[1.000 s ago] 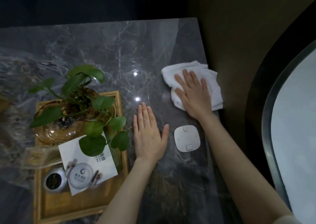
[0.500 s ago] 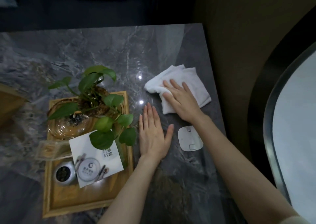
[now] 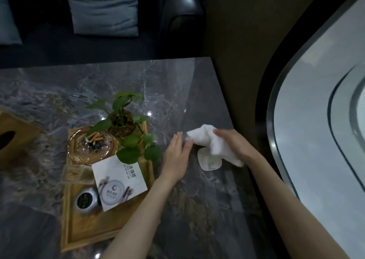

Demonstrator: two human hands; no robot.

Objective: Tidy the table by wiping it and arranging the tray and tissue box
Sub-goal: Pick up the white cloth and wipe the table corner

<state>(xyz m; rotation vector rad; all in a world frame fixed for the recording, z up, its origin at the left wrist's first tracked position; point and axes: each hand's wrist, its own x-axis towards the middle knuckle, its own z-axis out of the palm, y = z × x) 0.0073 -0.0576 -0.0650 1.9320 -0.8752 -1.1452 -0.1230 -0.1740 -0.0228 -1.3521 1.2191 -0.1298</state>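
My right hand (image 3: 235, 143) grips a bunched white cloth (image 3: 209, 140) near the right edge of the grey marble table (image 3: 173, 84), just over a white square pad (image 3: 209, 161). Flat on the table lies my left hand (image 3: 176, 157), fingers together, between the cloth and the wooden tray (image 3: 88, 227). The tray holds a glass ashtray (image 3: 90, 146) with cigarette butts, a potted green plant (image 3: 124, 124), a white card (image 3: 120, 179) and a small silver pot (image 3: 86, 199). A wooden tissue box (image 3: 13, 140) stands at the left edge, partly cut off.
A dark sofa with a grey-blue cushion (image 3: 104, 7) runs along the table's far side. To the right, past a dark floor strip, curves a large pale rounded surface (image 3: 320, 120). A clear plastic piece (image 3: 76, 172) lies over the tray's left rim.
My right hand has pulled the cloth back toward me and bunched it up over the white pad. The left hand stays flat on the table. The camera has tilted up, showing the sofa and tissue box.
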